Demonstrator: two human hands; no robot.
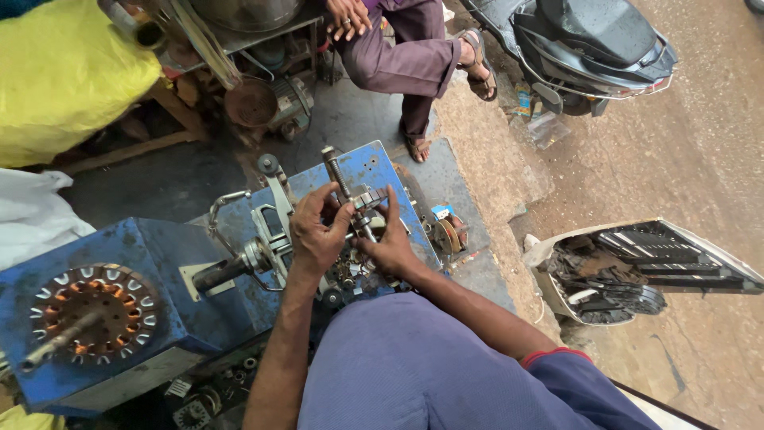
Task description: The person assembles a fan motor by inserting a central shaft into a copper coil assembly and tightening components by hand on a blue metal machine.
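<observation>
Left hand: your left hand [314, 235] is curled around the small metal part [368, 201], thumb and fingers pinching it from the 9 o'clock side.
Right hand: your right hand [390, 247] grips the same part from 5 o'clock, fingers closed up against it.
Metal part: it sits on a threaded shaft [338, 177] that slants up toward 11 o'clock, over the middle of the blue machine [159, 247].
Machine: its chrome handle [227, 199] stands at 9 o'clock from your hands.
Wound copper ring: a round stator [95, 310] is set in the blue box at 8 o'clock, well apart.
Beyond: a seated person's legs [406, 56] are at 12 o'clock, a scooter [589, 48] at 1 o'clock, and a white panel [637, 267] lies at 3 o'clock.
</observation>
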